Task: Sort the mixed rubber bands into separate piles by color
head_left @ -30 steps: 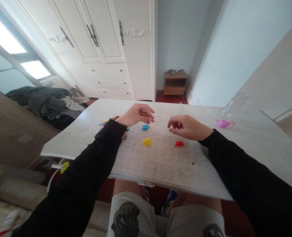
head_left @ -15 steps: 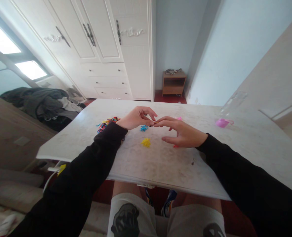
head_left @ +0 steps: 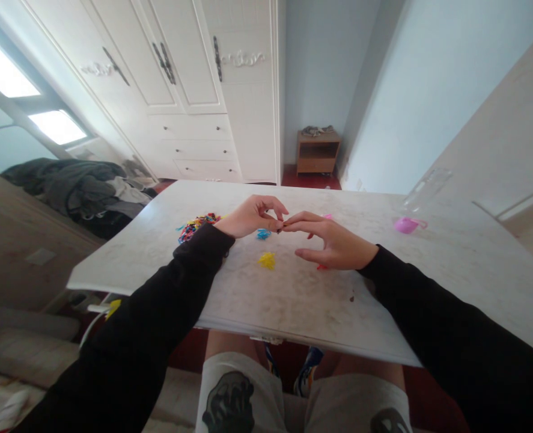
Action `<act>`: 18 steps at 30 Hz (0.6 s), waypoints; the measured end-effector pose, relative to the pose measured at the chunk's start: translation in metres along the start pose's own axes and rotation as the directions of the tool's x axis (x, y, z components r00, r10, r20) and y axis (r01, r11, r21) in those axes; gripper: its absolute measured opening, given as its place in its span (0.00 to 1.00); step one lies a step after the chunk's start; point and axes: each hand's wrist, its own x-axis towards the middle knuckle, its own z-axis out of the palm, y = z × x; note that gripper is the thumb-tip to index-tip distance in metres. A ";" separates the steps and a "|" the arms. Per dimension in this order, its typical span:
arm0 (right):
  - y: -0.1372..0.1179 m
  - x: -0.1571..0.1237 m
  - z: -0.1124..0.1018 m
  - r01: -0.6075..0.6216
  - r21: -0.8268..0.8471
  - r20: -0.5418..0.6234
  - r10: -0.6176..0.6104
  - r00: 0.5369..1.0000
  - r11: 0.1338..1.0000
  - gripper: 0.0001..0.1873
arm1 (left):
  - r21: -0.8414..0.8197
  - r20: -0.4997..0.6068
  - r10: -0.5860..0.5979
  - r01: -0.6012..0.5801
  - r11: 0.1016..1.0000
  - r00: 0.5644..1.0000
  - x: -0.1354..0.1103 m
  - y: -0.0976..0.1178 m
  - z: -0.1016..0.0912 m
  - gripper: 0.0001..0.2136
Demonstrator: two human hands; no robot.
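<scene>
Two bare hands meet over the pale table point(head_left: 266, 304) on my remote feed from the head camera, and I take the spot where their fingertips join as the centre of my dial. The left hand point(head_left: 254, 216) comes in from nine o'clock, its thumb and finger clamped on a tiny piece point(head_left: 279, 231) that shows only as a dark speck, too small for me to identify. The right hand point(head_left: 330, 243) reaches in from four o'clock with its long fingers stretched to touch the left fingertips; its thumb stands well apart from them below. I cannot tell whether the right fingers also grip the piece.

Just beside the fingertips, between eight and nine o'clock, I see a blue pile point(head_left: 263, 234). A yellow pile point(head_left: 267, 260) lies near seven. At half past four a red pile point(head_left: 322, 267) is mostly hidden by the right hand, and a bit of pink point(head_left: 328, 216) peeks out beyond that hand towards half past two. Farther off at nine, a mixed multicoloured pile point(head_left: 198, 227) is partly covered by the left sleeve point(head_left: 203, 249). Well out at three sits a pink cap-like object point(head_left: 405, 225), with a clear bottle point(head_left: 428, 189) near it at half past two.
</scene>
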 end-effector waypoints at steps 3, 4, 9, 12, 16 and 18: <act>0.001 0.000 0.000 -0.007 -0.004 -0.003 0.007 1.000 1.000 0.25 | 0.012 -0.002 -0.016 0.016 1.000 1.000 0.000 0.001 0.000 0.17; 0.001 0.000 0.000 -0.010 -0.003 -0.004 0.010 1.000 1.000 0.25 | 0.016 0.000 -0.029 0.029 0.999 1.000 0.000 0.002 -0.001 0.18; -0.001 0.000 -0.001 -0.023 -0.015 -0.020 0.023 1.000 1.000 0.21 | 0.008 0.010 -0.105 0.105 0.994 0.994 -0.002 0.004 -0.001 0.18; -0.001 0.000 -0.002 -0.034 -0.020 -0.031 0.034 0.999 0.999 0.18 | 0.007 0.013 -0.129 0.129 0.992 0.992 -0.002 0.004 -0.003 0.18; 0.000 0.000 -0.003 -0.110 -0.039 -0.117 0.105 0.988 0.993 0.15 | 0.000 0.013 -0.144 0.144 0.990 0.989 -0.005 0.006 -0.008 0.18; 0.000 0.000 -0.003 -0.167 -0.071 -0.195 0.150 0.969 0.983 0.13 | 0.019 0.069 -0.179 0.178 0.984 0.981 -0.007 0.009 -0.009 0.17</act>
